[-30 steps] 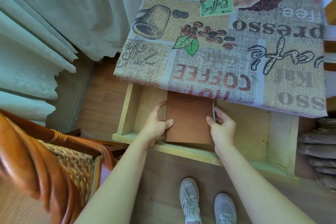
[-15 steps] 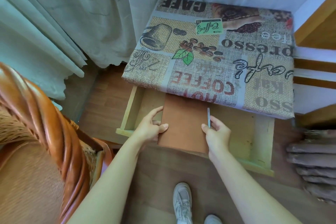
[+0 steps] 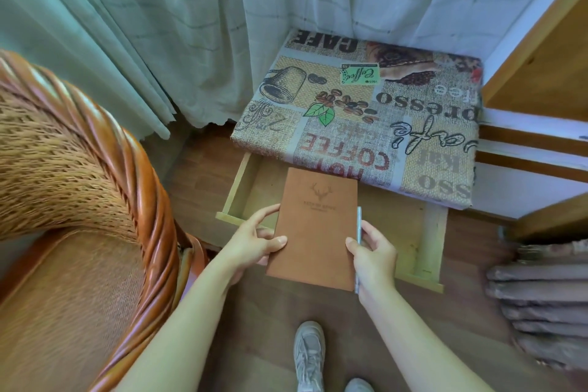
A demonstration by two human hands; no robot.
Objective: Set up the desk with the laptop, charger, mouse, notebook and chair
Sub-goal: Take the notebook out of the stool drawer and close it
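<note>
Notebook is up out of the drawer — I've got it by both long edges, held flat above the drawer's front rail, its far end over the open drawer near the desk front edge. Left hand pinches the left edge, thumb on the cover, fingers curled under; that spreads the load so the soft cover doesn't flop. Right hand grips the right edge and the pen together, pen lying along the edge, so one lift takes both.

Cover faces up, deer emblem readable from my side — I judge it's kept level so the pen doesn't slide out.

Drawer is pulled well out under the desk's front edge; it'll want closing, my guess. Desk top carries only the coffee-print cloth: no laptop, charger or mouse in view. Chair stands at my left, well apart from the desk's left edge, not yet drawn up.

Step in hand, as I read it: carry the notebook up onto the desk. Task looks early.
</note>
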